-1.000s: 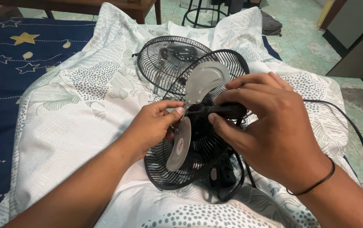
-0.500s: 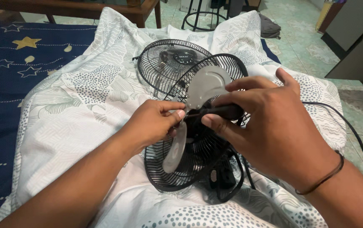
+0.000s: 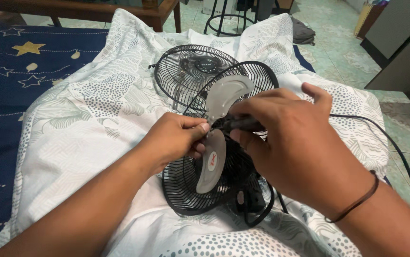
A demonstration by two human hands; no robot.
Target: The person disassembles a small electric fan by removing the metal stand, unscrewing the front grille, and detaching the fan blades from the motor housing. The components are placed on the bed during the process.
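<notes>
L hand (image 3: 178, 138): I've got thumb + fingertips pinched on the hub edge of the grey fan blade (image 3: 219, 123), right where its two visible lobes meet.
R hand (image 3: 293, 143): curled round a black screwdriver handle (image 3: 243, 124), forefinger lifted; tip end sits at the blade hub, exact contact hidden by my fingers.
Blade: tilted up over the rear grille (image 3: 200, 185), one lobe up, one down w/ a red mark.
Fan body: black, lying on the patterned white sheet (image 3: 86, 133), btwn my hands.
Front grille (image 3: 186, 71): loose, flat on the sheet just behind.
Cord (image 3: 395, 143): black, runs off the R edge of the sheet.
Bedding: navy star blanket (image 3: 9, 81) on the L.
</notes>
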